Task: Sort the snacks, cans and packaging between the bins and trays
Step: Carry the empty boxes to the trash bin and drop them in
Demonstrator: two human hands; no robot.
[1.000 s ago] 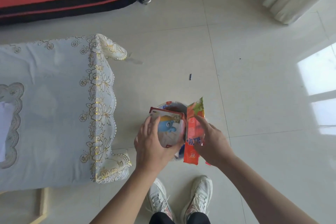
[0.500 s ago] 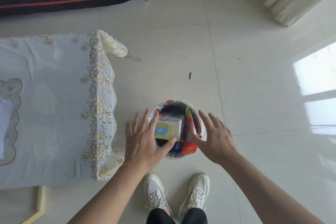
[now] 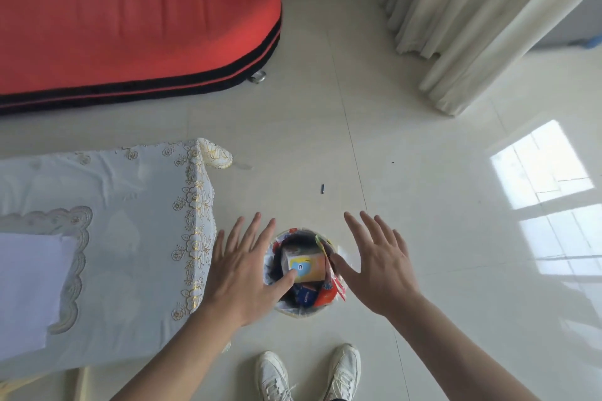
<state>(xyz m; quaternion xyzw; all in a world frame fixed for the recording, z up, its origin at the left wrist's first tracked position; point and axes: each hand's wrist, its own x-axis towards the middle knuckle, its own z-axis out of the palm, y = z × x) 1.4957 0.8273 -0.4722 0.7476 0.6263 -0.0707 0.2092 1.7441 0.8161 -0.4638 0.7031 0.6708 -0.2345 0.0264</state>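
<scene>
A small round bin point(image 3: 294, 310) with a white liner stands on the floor in front of my feet. Inside it lie a yellow and white snack box point(image 3: 308, 265), an orange-red snack packet point(image 3: 327, 291) leaning at the right wall and a dark blue packet point(image 3: 304, 296) lower down. My left hand point(image 3: 242, 265) hovers over the bin's left side, fingers spread and straight, holding nothing; its thumb overlaps the box. On the right side of the bin my right hand point(image 3: 379, 262) is spread flat as well, empty.
A low table point(image 3: 107, 238) under a pale embroidered cloth stands left of the bin, with a white sheet point(image 3: 29, 283) on it. A red sofa point(image 3: 130, 26) is behind, curtains point(image 3: 462, 16) at the back right. A small dark scrap point(image 3: 322, 188) lies on the tiled floor.
Both hands let go of the box and the orange packet, which dropped into the bin. The hands then opened and spread apart, and the view tilted up toward the sofa.
</scene>
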